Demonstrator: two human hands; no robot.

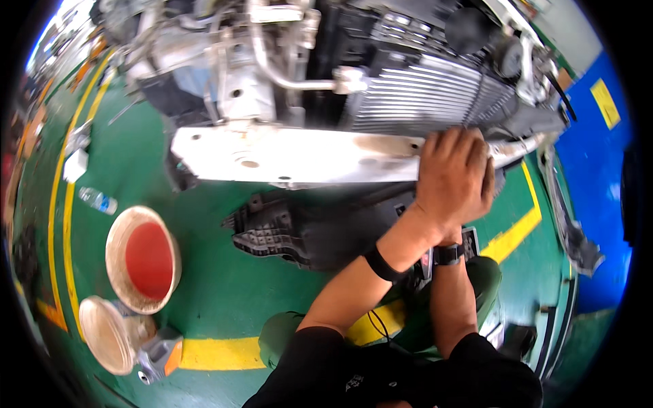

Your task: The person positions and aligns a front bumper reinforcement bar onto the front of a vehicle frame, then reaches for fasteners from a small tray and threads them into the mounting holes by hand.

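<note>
In front of me a white metal bumper beam (326, 153) runs across the open front of a car. My left hand (454, 178) grips its right part, with the fingers bent over the top edge. My right hand (451, 236) is below and behind the left one, under the beam. Its fingers are hidden, so what they hold does not show. Behind the beam stands a finned radiator or condenser (422, 95), and a bent metal pipe (265, 61) is left of it. A black plastic undertray (326, 228) lies below the beam.
At the left on the green floor stand a bucket of red liquid (149, 262), a second bucket (102, 336), a grey jug (160, 353) and a plastic bottle (98, 200). A blue panel (592, 177) rises at the right, with a long trim piece (571, 231) beside it.
</note>
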